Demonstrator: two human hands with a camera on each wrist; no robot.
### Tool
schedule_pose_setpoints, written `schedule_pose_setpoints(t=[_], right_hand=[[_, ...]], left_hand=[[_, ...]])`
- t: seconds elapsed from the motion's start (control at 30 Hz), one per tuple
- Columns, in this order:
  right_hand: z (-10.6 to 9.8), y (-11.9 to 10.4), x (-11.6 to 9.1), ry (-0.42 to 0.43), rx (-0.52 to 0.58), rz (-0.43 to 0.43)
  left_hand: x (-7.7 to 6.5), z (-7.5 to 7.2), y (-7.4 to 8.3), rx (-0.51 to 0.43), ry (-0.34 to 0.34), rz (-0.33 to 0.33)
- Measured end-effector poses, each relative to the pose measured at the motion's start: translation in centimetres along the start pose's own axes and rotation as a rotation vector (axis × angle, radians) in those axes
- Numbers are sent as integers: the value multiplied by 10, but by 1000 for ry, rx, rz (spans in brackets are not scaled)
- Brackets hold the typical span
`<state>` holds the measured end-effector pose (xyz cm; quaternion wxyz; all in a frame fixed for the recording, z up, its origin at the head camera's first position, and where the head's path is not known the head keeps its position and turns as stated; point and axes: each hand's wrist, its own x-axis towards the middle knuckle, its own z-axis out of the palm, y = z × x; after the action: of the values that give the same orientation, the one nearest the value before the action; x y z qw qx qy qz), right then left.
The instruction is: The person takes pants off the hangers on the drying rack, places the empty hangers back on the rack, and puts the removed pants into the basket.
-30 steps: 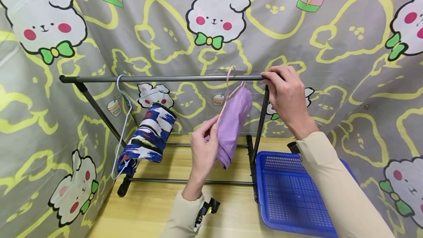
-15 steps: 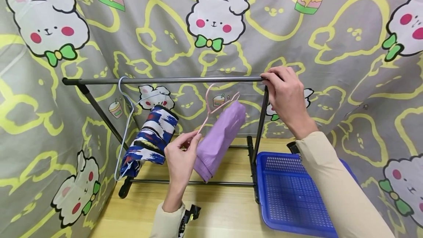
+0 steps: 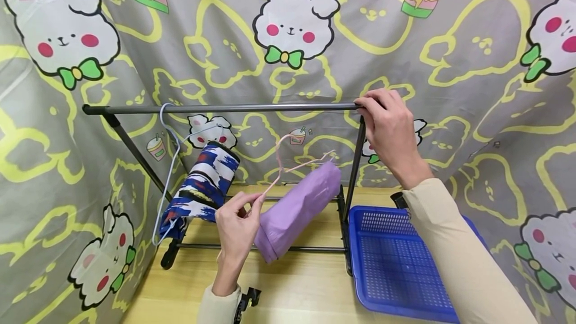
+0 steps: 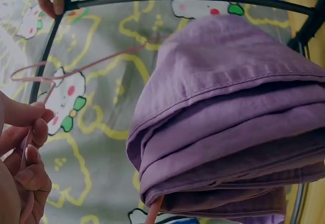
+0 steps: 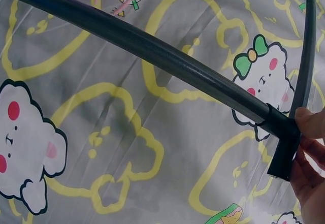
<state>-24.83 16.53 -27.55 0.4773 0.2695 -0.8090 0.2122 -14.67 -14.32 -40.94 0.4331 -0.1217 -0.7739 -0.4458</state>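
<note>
My left hand [image 3: 238,224] pinches one arm of a pink hanger [image 3: 278,164], whose hook is below the rail and apart from it. Folded purple cloth [image 3: 299,209] hangs over the hanger's lower bar; the left wrist view shows its stacked layers [image 4: 228,107] close by. With my right hand [image 3: 389,131] I grip the right end of the dark rail [image 3: 252,108] of a small clothes rack. The right wrist view has fingers and thumb around the rack's corner joint [image 5: 282,135]. A light blue hanger [image 3: 166,179] with patterned blue, white and red cloth [image 3: 202,184] hangs at the rail's left.
A blue plastic basket [image 3: 405,274] stands on the wooden floor [image 3: 297,289] at the right, beside the rack's leg. Behind and on both sides hangs a grey curtain [image 3: 382,69] with rabbit prints. The rack's lower bars [image 3: 310,249] run just above the floor.
The pink hanger has come off the rail and moved down and left with the purple cloth, held by my left hand. My right hand stays on the rail's end.
</note>
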Motion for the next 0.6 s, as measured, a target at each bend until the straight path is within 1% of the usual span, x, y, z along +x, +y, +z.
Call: schedule_pose_setpoints(t=[0.17, 0.3, 0.4, 0.47, 0.6], right_hand=[[0, -1, 1, 6, 2, 1], [1, -1, 2, 12, 4, 3], [1, -1, 2, 13, 2, 3], [1, -1, 2, 11, 0, 2], [1, 0, 1, 9, -1, 4]], left_hand=[[-4, -4, -9, 21, 9, 71], [-7, -8, -18, 12, 8, 86], [-10, -11, -24, -7, -3, 73], [-13, -13, -28, -36, -19, 50], [-17, -18, -36, -131, -59, -13]])
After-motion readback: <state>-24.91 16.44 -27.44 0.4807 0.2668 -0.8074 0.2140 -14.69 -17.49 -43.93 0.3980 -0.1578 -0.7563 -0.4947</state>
